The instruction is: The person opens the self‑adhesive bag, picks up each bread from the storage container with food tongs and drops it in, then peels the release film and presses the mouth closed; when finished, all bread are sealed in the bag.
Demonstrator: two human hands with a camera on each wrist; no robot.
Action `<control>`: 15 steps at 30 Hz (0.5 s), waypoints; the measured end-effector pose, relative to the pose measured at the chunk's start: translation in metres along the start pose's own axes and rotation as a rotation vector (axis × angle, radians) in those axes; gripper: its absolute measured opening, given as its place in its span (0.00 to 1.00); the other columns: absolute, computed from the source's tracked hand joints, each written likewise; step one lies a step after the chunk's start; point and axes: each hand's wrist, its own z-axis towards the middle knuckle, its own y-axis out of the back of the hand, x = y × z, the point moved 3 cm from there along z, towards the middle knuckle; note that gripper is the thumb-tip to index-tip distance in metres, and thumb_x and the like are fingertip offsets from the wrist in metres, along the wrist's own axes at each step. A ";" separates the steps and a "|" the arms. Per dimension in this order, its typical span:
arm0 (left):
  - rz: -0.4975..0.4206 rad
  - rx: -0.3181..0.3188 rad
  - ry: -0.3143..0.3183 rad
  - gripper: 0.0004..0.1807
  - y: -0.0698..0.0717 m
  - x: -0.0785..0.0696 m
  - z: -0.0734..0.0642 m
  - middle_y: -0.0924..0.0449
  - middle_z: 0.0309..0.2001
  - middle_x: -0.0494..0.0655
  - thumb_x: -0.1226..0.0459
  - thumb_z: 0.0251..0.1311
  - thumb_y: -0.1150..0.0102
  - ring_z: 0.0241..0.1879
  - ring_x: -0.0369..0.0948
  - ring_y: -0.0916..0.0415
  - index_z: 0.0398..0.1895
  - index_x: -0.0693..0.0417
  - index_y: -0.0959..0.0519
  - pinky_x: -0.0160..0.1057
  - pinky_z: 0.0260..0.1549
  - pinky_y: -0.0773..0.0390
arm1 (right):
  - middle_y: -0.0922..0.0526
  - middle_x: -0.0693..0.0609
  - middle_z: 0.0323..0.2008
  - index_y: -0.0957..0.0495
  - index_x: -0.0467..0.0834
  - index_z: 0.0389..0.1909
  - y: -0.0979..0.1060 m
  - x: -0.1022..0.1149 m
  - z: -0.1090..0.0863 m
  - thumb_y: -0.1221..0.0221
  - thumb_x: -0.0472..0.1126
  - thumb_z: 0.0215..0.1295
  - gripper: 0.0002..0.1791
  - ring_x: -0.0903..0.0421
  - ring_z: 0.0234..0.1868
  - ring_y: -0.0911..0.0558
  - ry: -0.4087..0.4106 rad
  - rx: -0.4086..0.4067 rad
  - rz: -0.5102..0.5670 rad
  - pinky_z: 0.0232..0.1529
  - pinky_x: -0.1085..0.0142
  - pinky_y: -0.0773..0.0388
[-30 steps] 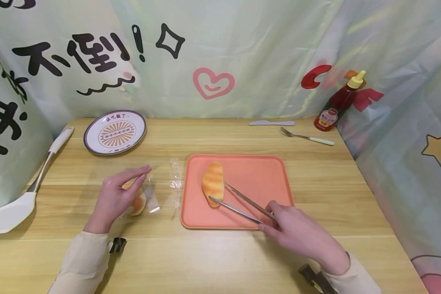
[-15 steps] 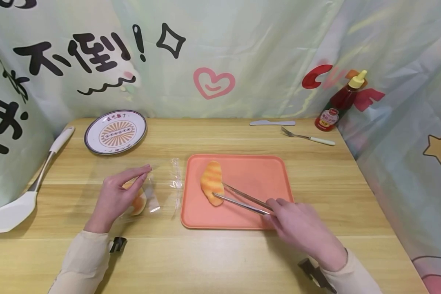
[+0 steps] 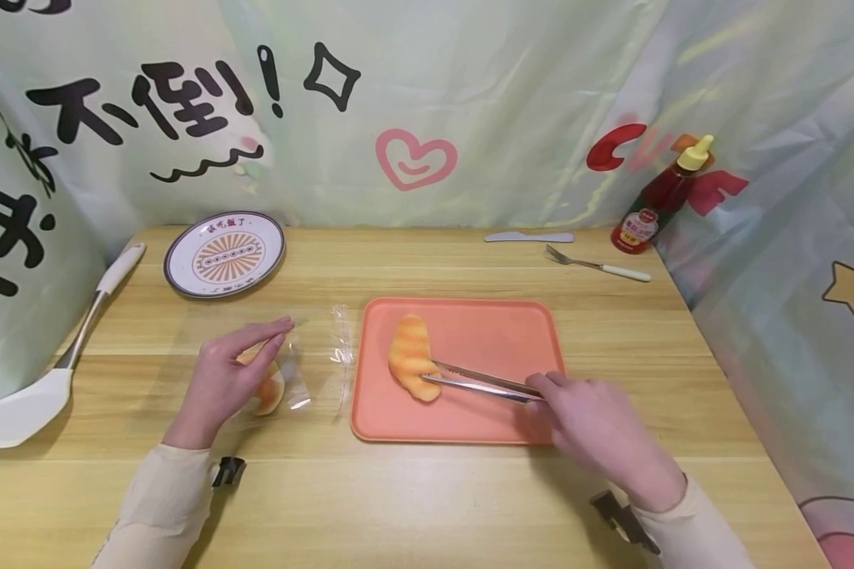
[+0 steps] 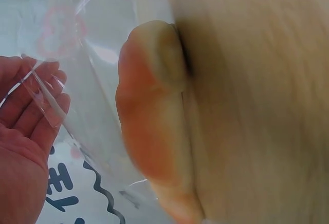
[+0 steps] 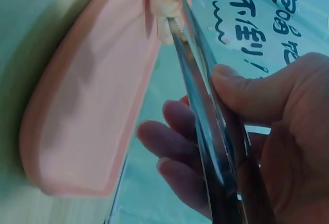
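Observation:
My left hand (image 3: 231,371) pinches the upper layer of a clear plastic bag (image 3: 338,348) and holds it raised. A browned bread roll (image 4: 146,111) lies on the table below that hand, apparently inside the bag and partly hidden in the head view. In my right hand (image 3: 601,423) is a pair of metal tongs (image 3: 487,386), gripped between thumb and fingers. The tong tips squeeze the lower end of a striped piece of bread (image 3: 408,352), which bends there. That bread is at the left of a pink tray (image 3: 498,332).
A white plate (image 3: 192,276) stands at the back left, right of a white spatula (image 3: 43,403). Behind the tray lie a knife (image 3: 530,237) and a fork (image 3: 605,269). A red sauce bottle (image 3: 644,213) stands at the back right against the printed curtain.
The tongs have closed from wide apart onto the striped bread, whose lower end now bends to the right. My right hand has shifted slightly right; my left hand keeps still on the bag.

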 end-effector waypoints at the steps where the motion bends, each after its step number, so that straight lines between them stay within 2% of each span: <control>1: 0.003 -0.001 -0.001 0.15 0.000 0.000 0.000 0.15 0.46 0.49 0.77 0.57 0.35 0.49 0.36 0.20 0.46 0.59 0.14 0.24 0.53 0.28 | 0.25 0.57 0.23 0.20 0.44 0.40 0.001 -0.002 0.000 0.32 0.38 0.57 0.11 0.60 0.14 0.34 -0.001 0.001 0.005 0.12 0.65 0.37; 9: 0.025 0.010 0.034 0.16 0.000 -0.003 0.001 0.15 0.48 0.48 0.78 0.57 0.35 0.47 0.43 0.18 0.47 0.57 0.14 0.21 0.50 0.28 | 0.25 0.59 0.24 0.21 0.45 0.38 0.005 -0.018 0.005 0.32 0.36 0.57 0.10 0.61 0.17 0.33 0.085 -0.063 0.043 0.15 0.65 0.34; 15: 0.019 0.024 0.073 0.15 0.001 -0.003 0.002 0.16 0.49 0.47 0.77 0.60 0.37 0.47 0.45 0.18 0.47 0.56 0.14 0.21 0.49 0.29 | 0.23 0.58 0.26 0.21 0.45 0.39 0.006 -0.028 0.008 0.32 0.36 0.57 0.10 0.60 0.18 0.29 0.104 -0.054 0.054 0.17 0.62 0.30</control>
